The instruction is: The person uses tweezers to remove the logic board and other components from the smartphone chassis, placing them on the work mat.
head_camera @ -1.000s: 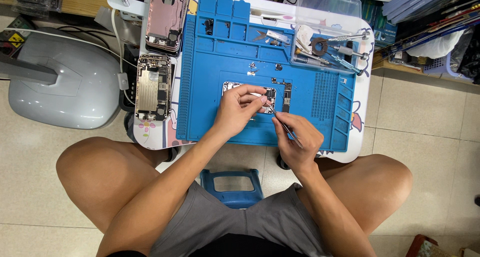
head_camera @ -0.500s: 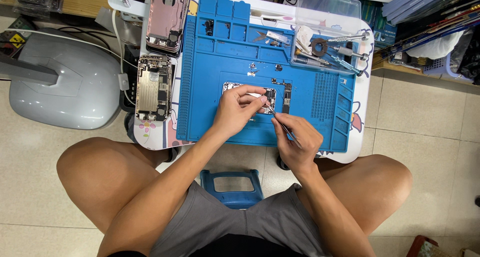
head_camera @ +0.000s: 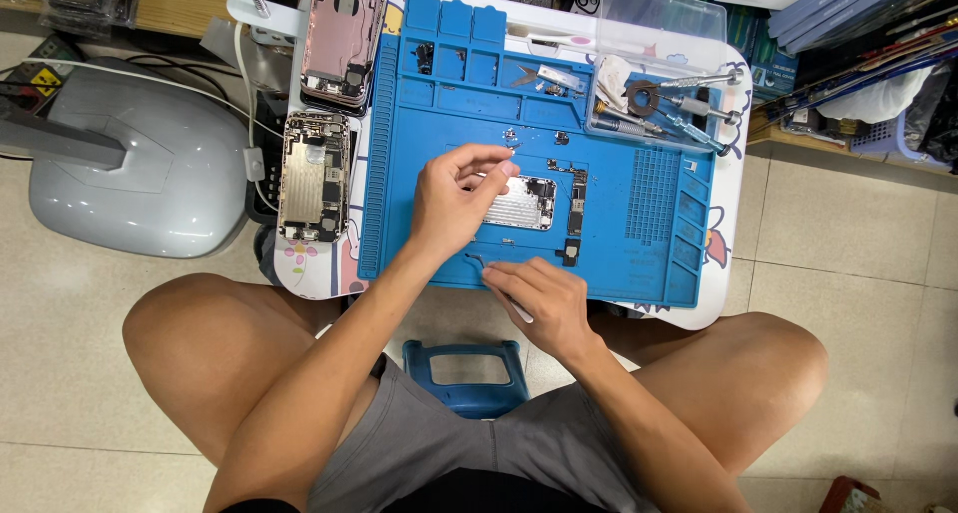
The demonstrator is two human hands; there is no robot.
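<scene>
My left hand (head_camera: 451,202) hovers over the blue repair mat (head_camera: 639,244), thumb and forefinger pinched together just left of a silver phone logic board (head_camera: 526,204). Whether anything tiny sits between the fingertips I cannot tell. My right hand (head_camera: 547,299) rests at the mat's near edge and grips thin tweezers (head_camera: 477,261), whose dark tips point left onto the mat. A narrow dark circuit strip (head_camera: 577,202) lies right of the board. Small screws and parts (head_camera: 511,136) lie just beyond it.
Two opened phone housings lie left of the mat, a pink one (head_camera: 341,39) and a grey one (head_camera: 313,174). A clear tray (head_camera: 659,19) with screwdrivers sits at the far right corner. A grey machine (head_camera: 130,184) stands on the floor at left, a blue stool (head_camera: 467,373) between my knees.
My left hand has lifted off the logic board and drawn back to the left with its fingers pinched. My right hand moved left with the tweezers, whose tips now rest on the mat's near edge.
</scene>
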